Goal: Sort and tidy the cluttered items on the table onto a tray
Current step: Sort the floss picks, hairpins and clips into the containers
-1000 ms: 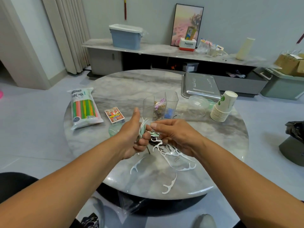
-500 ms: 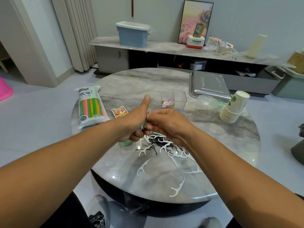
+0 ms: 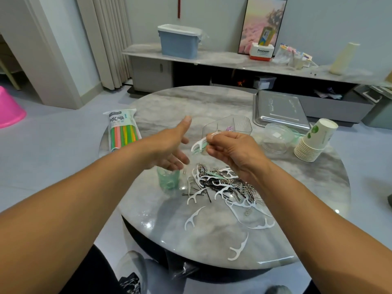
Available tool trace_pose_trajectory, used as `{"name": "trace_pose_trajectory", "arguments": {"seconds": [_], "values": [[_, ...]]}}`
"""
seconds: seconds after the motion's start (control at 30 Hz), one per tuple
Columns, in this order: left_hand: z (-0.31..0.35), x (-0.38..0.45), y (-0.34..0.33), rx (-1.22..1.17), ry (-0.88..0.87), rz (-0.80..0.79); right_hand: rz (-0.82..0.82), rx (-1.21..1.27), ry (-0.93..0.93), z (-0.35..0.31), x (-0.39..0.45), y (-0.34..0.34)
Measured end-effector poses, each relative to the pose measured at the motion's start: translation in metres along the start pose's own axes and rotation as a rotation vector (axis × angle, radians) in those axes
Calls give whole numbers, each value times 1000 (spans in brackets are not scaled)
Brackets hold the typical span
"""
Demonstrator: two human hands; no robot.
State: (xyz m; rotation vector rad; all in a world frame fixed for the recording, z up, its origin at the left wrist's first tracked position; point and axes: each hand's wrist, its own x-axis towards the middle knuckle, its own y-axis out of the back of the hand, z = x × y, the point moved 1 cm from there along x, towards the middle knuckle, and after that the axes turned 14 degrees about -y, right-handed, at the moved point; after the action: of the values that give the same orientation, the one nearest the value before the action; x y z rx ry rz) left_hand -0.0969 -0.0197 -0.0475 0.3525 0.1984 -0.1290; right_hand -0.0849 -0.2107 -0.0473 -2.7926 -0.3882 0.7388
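Grey-veined marble table (image 3: pixel 212 102). White floss picks (image 3: pixel 214 183). Straw pack (image 3: pixel 123 129) at ten o'clock, striped green, orange, pink. Silver tray (image 3: pixel 277 109) at one o'clock.

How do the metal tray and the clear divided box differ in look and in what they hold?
The metal tray is opaque, shiny and shallow, while the clear divided box is see-through with taller walls. The tray sits at the table's far right edge; the box stands nearer the middle, just behind the right hand. The tray looks bare, whereas the box already holds a few small things. Both rest on the marble table.

Bright even indoor light; glare on table (image 3: pixel 212 247) near edge (wide-angle bending); left hand (image 3: pixel 169 149) motion-blurred.
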Motion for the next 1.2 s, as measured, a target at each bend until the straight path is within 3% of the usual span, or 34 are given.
{"name": "trace_pose_trajectory", "arguments": {"seconds": [0.13,0.27,0.33,0.5,0.7,0.97,1.2], "values": [[-10,1,41,369,-86,173,53,65,-12,1,2,13],[-31,-4,37,501,29,-65,97,44,5,12,8,12],[-48,-1,23,543,34,-100,107,43,23,15,10,11],[-84,3,4,518,-81,84,112,55,107,20,11,9],[-74,1,-2,581,-471,230,95,78,175,21,9,6],[-63,-4,-28,394,-598,245,73,94,168,27,9,0],[-57,-5,-34,346,-599,235,136,-159,246,37,5,-5]]}}
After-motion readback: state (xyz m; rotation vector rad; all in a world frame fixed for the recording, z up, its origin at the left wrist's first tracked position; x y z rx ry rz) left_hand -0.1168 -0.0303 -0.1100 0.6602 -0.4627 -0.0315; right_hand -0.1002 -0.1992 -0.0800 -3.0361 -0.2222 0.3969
